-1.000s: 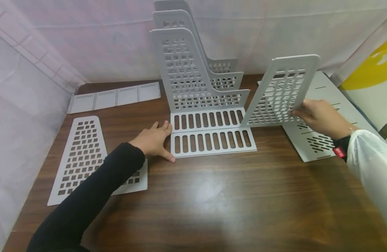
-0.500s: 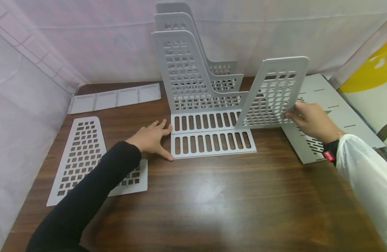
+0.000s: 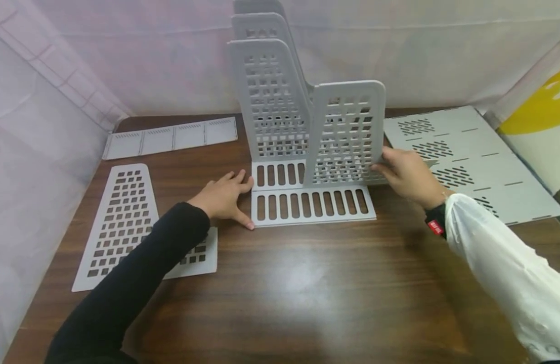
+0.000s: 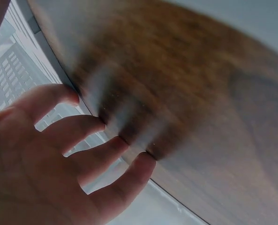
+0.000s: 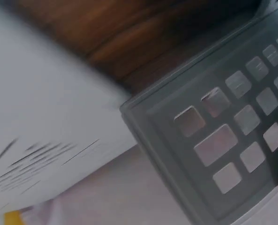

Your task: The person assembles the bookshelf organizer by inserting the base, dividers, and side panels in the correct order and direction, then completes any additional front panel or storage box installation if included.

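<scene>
A grey perforated panel with rounded top corners (image 3: 345, 134) stands upright in my right hand (image 3: 412, 174), which pinches its right edge. The panel's lower edge is at the slotted base (image 3: 313, 219); whether it touches is unclear. Behind it, several taller curved panels (image 3: 239, 65) stand on the base, partly hidden. My left hand (image 3: 222, 197) rests on the table with fingers spread, fingertips at the base's left edge. In the left wrist view the fingers (image 4: 115, 183) lie along that edge. The right wrist view shows the held panel (image 5: 171, 140) close up, with only a sliver of the hand.
Under the left forearm lies a flat perforated panel (image 3: 97, 237). A long narrow strip (image 3: 157, 144) lies at the back left of the wooden table (image 3: 307, 308). On the right is a large slotted board (image 3: 480, 162). White sheeting (image 3: 425, 60) hangs behind.
My right hand has carried the perforated panel leftward, in front of the standing panels, and turned it to face the camera more squarely. The left hand has stayed at the base.
</scene>
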`<state>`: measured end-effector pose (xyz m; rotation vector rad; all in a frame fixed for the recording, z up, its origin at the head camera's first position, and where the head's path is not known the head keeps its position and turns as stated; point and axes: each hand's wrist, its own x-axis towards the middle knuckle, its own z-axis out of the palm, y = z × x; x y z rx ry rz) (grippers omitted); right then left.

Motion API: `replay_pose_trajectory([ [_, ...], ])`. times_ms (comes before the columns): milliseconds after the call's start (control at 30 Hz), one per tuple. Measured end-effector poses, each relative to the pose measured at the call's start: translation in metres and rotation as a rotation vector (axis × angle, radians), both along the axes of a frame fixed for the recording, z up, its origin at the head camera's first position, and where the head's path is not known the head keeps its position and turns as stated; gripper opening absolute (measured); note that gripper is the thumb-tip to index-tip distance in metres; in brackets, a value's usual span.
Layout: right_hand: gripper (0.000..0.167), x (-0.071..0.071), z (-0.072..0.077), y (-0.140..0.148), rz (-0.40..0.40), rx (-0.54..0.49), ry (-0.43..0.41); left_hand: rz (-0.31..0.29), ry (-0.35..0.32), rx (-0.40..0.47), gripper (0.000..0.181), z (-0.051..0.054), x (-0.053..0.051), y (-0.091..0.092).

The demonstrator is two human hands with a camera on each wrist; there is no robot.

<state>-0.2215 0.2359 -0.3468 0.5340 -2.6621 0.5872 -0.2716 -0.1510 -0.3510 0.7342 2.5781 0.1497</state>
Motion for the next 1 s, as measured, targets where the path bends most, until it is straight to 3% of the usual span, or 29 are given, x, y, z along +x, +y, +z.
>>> replay_pose_trajectory([
  [167, 0.021, -0.006, 0.000, -0.025, 0.044, -0.017, 0.015, 0.000, 0.007, -0.004, 0.121, 0.000, -0.001, 0.001],
  [367, 0.018, -0.007, -0.002, -0.047, 0.033, -0.021, -0.026, 0.005, -0.006, 0.000, 0.120, 0.001, 0.002, 0.002],
  [633, 0.017, -0.009, -0.002, -0.064, 0.029, -0.047, -0.026, 0.081, -0.057, -0.020, 0.118, 0.007, -0.002, 0.002],
  [833, 0.013, -0.009, -0.004, -0.074, 0.028, -0.047, -0.022, 0.088, -0.072, 0.016, 0.103, 0.005, -0.005, -0.001],
  [1000, 0.013, -0.011, -0.004, -0.084, 0.045, -0.050, 0.007, 0.093, -0.065, 0.041, 0.103, 0.002, -0.005, -0.003],
])
